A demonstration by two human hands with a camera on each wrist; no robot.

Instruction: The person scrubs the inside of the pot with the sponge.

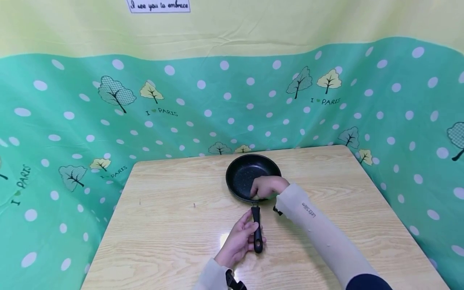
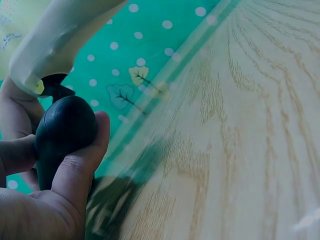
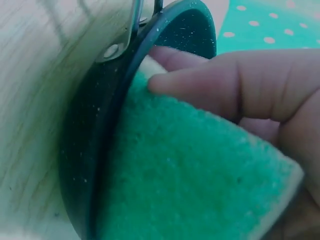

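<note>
within right grip [image 1: 267, 186], green sponge [image 3: 190, 170]

Pale wood-grain table [image 1: 174, 225], on it a black frying pan [image 1: 242, 174] near the far edge

From above, the head view faces forward-down onto the pan [image 1: 241, 176] both close wrist views share.

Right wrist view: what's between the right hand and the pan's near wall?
A green sponge, pinched by the right hand, fills that stretch of the pan in the right wrist view; the hand mostly hides it in the head view.
</note>
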